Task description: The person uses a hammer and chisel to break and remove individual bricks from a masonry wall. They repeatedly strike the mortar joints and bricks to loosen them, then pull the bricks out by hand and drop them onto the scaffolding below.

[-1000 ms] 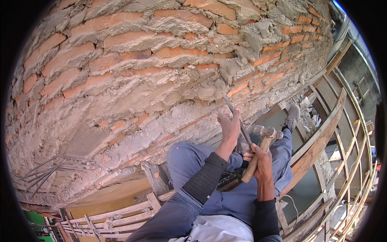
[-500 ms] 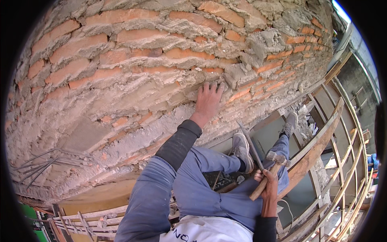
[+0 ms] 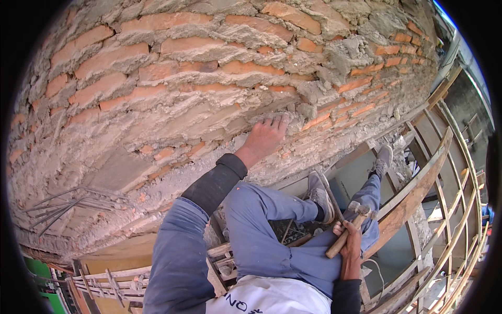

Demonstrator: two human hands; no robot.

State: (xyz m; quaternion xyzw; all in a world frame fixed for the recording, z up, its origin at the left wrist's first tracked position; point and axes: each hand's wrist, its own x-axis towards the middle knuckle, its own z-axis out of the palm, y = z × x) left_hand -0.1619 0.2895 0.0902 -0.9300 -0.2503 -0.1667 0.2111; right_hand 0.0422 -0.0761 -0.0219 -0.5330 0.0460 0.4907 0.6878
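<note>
My left hand (image 3: 264, 137) rests against the rough brick wall (image 3: 193, 44), its bent fingers touching crumbly grey mortar (image 3: 306, 111). The fingers are slightly apart, and I make out nothing held in them. Over my lap, my right hand (image 3: 351, 243) is closed around a hammer (image 3: 340, 245) with a wooden handle and a dusty metal head. That same hand also holds a long, thin metal bar (image 3: 333, 198), which slants up past my shoe. The bar's lower end is hidden by the fingers and hammer.
Bent steel rods (image 3: 65, 209) stick out of the wall at the left. A thick wooden plank (image 3: 413, 193) slopes along my right side, beside a curved framework of wooden strips (image 3: 463, 214). My shoe (image 3: 320, 196) sits near the wall's foot; slatted timber (image 3: 110, 282) lies lower left.
My left hand has slid slightly down and left along the wall, its fingers now more bent. The right hand keeps hold of the hammer and bar. The view has shifted a little.
</note>
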